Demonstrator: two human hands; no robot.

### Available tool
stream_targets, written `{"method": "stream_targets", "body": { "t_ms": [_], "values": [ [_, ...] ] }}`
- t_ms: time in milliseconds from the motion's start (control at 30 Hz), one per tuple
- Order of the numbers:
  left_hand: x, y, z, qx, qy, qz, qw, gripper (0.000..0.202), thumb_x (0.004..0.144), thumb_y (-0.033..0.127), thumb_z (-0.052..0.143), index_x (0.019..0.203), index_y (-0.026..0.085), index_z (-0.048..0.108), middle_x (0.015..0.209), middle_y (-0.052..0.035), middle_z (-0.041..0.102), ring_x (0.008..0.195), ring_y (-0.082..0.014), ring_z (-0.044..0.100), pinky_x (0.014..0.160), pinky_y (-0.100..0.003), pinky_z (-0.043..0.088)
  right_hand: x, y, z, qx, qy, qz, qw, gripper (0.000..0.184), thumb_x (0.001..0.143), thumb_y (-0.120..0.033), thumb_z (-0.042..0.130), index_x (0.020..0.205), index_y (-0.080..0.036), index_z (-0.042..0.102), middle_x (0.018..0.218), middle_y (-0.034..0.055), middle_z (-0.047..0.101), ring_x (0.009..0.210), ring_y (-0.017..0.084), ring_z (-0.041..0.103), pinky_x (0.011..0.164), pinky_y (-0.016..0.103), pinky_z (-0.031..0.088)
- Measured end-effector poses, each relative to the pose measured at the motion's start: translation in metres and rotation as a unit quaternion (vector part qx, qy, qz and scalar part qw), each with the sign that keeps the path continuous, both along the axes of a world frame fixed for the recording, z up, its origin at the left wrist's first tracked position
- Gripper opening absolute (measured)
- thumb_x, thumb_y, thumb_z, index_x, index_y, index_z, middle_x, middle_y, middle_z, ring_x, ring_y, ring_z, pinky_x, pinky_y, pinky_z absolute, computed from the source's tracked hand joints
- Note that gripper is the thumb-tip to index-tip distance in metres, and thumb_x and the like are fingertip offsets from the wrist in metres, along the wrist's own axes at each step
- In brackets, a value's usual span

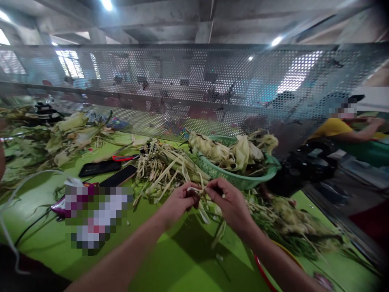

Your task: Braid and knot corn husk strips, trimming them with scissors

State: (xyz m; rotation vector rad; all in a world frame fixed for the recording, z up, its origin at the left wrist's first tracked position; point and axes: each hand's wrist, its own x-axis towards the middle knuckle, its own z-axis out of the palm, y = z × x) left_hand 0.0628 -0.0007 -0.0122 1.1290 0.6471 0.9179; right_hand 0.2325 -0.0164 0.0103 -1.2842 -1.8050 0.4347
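The left hand (pixel 178 201) and right hand (pixel 231 202) each pinch one end of a pale dried husk strip (pixel 198 190), so it stretches taut just above the bright green desk (pixel 182 259). The green plastic mesh basket (pixel 219 172) of husks sits just behind, seemingly for easy reach.

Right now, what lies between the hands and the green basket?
Head view: a heap of pale husk strips lies between the left hand, the right hand and the green basket.
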Motion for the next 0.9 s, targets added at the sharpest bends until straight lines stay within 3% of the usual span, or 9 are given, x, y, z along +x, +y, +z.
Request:
{"method": "stream_targets", "body": {
  "t_ms": [133,300,400,700,800,900],
  "values": [
    [-0.0012,-0.0031,0.0025,-0.003,0.007,-0.001,1.000,0.027,0.071,0.021,0.065,0.096,0.017,0.057,0.062,0.0045,0.046,0.054,-0.0062,0.037,0.050,-0.021,0.023,0.0011,0.0011,0.0010,-0.002,0.002,-0.001,1.000,0.012,0.086,-0.029,0.056,0.079,-0.019,0.057,0.072,0.0003,0.056,0.068,0.015,0.051,0.063,0.026,0.039],
    [-0.0011,-0.0044,0.0029,0.024,0.029,0.004,0.999,0.029,0.077,0.041,0.063,0.091,0.015,0.062,0.061,0.0048,0.042,0.053,-0.0060,0.031,0.051,-0.022,0.024,0.0010,-0.0011,0.0010,-0.015,0.035,0.009,0.999,0.015,0.084,-0.032,0.059,0.078,-0.018,0.059,0.072,0.0009,0.056,0.067,0.015,0.050,0.063,0.026,0.039],
    [0.0000,-0.0028,0.0016,0.023,0.044,0.030,0.998,0.032,0.075,0.045,0.064,0.087,0.015,0.064,0.060,0.0043,0.042,0.053,-0.0065,0.031,0.052,-0.022,0.026,0.0000,-0.0017,-0.0004,-0.047,0.080,0.018,0.995,0.018,0.082,-0.034,0.061,0.077,-0.018,0.059,0.071,0.0004,0.055,0.066,0.014,0.048,0.060,0.025,0.038],
    [0.0020,-0.0044,-0.0010,-0.017,-0.003,0.015,1.000,0.036,0.072,0.047,0.068,0.088,0.015,0.062,0.058,0.0059,0.037,0.051,-0.0056,0.026,0.049,-0.022,0.019,0.0010,0.0006,0.0052,-0.197,0.280,0.068,0.937,0.026,0.077,-0.038,0.065,0.092,-0.017,0.065,0.079,0.0006,0.059,0.060,0.010,0.044,0.057,0.023,0.037],
    [0.0023,-0.0053,-0.0015,-0.019,-0.002,0.003,1.000,0.037,0.072,0.048,0.067,0.088,0.016,0.061,0.060,0.0056,0.038,0.052,-0.0058,0.027,0.049,-0.022,0.020,-0.0010,0.0005,0.0062,-0.202,0.289,0.088,0.931,0.022,0.074,-0.036,0.069,0.084,-0.016,0.066,0.075,0.0001,0.058,0.062,0.010,0.044,0.057,0.022,0.037],
    [0.0030,-0.0055,-0.0026,-0.018,-0.006,-0.005,1.000,0.036,0.072,0.047,0.067,0.088,0.015,0.061,0.064,0.0035,0.045,0.055,-0.0063,0.034,0.052,-0.021,0.025,-0.0028,-0.0006,0.0062,-0.178,0.284,0.068,0.940,0.021,0.072,-0.035,0.071,0.074,-0.016,0.062,0.065,-0.0024,0.052,0.059,0.010,0.042,0.055,0.022,0.035]
  ]
}}
